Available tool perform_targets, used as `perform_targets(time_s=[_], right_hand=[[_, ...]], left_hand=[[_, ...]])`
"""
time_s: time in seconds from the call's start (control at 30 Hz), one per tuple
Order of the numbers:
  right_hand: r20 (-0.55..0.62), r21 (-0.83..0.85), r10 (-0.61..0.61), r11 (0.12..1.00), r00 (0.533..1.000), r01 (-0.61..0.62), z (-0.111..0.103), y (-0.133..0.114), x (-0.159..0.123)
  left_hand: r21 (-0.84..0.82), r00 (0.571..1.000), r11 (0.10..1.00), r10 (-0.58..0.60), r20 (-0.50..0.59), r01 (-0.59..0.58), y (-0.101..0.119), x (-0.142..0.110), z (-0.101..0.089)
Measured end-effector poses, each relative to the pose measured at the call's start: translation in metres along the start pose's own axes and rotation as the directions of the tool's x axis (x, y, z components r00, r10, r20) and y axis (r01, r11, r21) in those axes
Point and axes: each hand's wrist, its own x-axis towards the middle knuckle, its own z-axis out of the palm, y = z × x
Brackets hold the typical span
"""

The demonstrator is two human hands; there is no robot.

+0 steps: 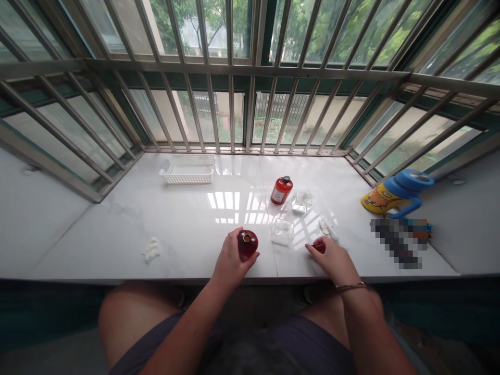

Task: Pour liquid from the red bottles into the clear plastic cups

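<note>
My left hand [232, 255] is wrapped round the side of a dark red glass bottle [250, 247], which stands uncapped near the counter's front edge, its round neck opening facing up. To its right, my right hand [330, 255] is closed, the fingertips pinching a small dark cap [317, 247], mostly hidden by the fingers. Between the hands lies a clear, square glass or plastic piece [282, 232]. Farther back stands a second red bottle [282, 190] with a white label and a black cap. Beside that is another clear piece [302, 201].
A white perforated basket [188, 177] sits at the back left. Crumpled white tissue [151, 250] lies front left, with another white scrap [325, 226] beyond my right hand. A blue and yellow flask [396, 192] and a blurred-out item [396, 245] are at right. Metal bars [250, 70] line the window.
</note>
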Motion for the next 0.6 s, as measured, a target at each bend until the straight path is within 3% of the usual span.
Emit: perform_targets(time_s=[0.13, 0.37, 0.43, 0.5, 0.6], right_hand=[[0.075, -0.075, 0.036, 0.997, 0.997, -0.031, 0.003, 0.007, 0.014], [0.035, 0.021, 0.042, 0.999, 0.998, -0.043, -0.001, 0.006, 0.029], [-0.027, 0.024, 0.037, 0.999, 0.999, -0.037, -0.001, 0.006, 0.026], [-0.160, 0.017, -0.005, 1.000, 0.987, 0.008, -0.001, 0.002, 0.016], [-0.315, 0.020, -0.175, 0.981, 0.933, 0.191, 0.008, -0.015, -0.015]], left_hand=[[0.000, 1.000, 1.000, -0.002, 0.006, 0.002, 0.001, 0.000, -0.001], [-0.007, 1.000, 1.000, -0.010, -0.006, 0.010, 0.002, 0.001, -0.002], [-0.008, 1.000, 1.000, -0.013, -0.007, 0.013, 0.002, 0.001, -0.002], [-0.004, 1.000, 1.000, -0.016, -0.005, 0.016, 0.002, 0.001, -0.002], [0.003, 1.000, 1.000, -0.017, -0.004, 0.017, 0.001, 0.001, -0.002]])
